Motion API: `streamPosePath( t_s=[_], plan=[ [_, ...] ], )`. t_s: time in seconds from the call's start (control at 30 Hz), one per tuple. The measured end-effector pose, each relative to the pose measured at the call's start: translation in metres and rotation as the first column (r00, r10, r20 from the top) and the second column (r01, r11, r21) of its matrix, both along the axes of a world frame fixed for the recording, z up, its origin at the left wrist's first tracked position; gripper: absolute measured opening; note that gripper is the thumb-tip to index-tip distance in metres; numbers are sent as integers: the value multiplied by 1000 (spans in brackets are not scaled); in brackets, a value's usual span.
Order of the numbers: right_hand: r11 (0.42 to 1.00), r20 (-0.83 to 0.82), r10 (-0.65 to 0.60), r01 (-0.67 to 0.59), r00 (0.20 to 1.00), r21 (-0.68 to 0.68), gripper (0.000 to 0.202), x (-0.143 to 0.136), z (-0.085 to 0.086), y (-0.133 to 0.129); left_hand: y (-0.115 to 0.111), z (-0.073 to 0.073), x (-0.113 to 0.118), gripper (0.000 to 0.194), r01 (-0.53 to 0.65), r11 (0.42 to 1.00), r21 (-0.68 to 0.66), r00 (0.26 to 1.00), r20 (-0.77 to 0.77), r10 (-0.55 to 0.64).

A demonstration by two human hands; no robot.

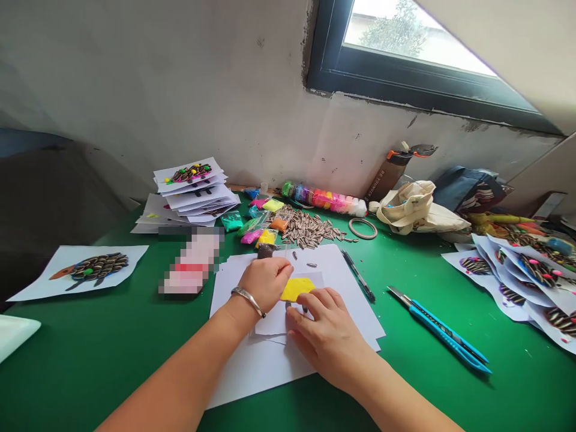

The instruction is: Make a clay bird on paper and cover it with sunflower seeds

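A flat yellow clay shape (297,289) lies on a small sheet of paper (271,324) on top of larger white sheets (252,372). My left hand (266,282), with a silver bracelet at the wrist, is closed at the shape's left side; what its fingers hold, if anything, is hidden. My right hand (321,324) rests at the lower right of the shape, its fingers bent and somewhat apart, fingertips on the paper and the clay's edge. Small dark pieces show beneath its fingers. Just beyond my left hand is a dark packet (266,250).
Sunflower seeds (308,228), coloured clay packets (231,221) and a tape roll (362,228) lie behind the sheets. A pen (359,276) and blue cutter (441,327) are to the right. Seed pictures lie left (96,270) and right (513,294). A bottle (387,174) stands by the wall.
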State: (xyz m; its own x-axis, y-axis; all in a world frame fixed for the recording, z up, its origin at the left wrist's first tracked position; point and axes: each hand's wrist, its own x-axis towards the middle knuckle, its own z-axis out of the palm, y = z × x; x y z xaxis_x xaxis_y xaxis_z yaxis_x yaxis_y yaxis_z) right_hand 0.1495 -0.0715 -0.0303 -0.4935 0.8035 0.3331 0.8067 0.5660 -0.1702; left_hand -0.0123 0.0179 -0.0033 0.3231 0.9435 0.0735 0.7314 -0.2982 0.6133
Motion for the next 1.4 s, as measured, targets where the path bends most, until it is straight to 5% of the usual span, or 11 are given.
streamPosePath(
  t_s=[0.23, 0.47, 0.63, 1.4],
  plan=[
    [1000, 2, 19, -19, 1000, -20, 20, 0, 1, -1, -10, -17, -15, 30, 77, 996, 41, 993, -91, -72],
    [997, -36, -61, 59, 997, -49, 29, 7, 7, 4, -12, -17, -20, 26, 330, 927, 178, 939, -167, -302],
    [998, -9, -26, 25, 1000, -52, 32, 3, 1, 5, -10, -20, -22, 27, 396, 908, 139, 899, -257, -353],
    [992, -53, -20, 13, 998, -127, 32, 8, 6, 4, -8, -21, -22, 32, 389, 910, 140, 902, -261, -345]
  ],
)
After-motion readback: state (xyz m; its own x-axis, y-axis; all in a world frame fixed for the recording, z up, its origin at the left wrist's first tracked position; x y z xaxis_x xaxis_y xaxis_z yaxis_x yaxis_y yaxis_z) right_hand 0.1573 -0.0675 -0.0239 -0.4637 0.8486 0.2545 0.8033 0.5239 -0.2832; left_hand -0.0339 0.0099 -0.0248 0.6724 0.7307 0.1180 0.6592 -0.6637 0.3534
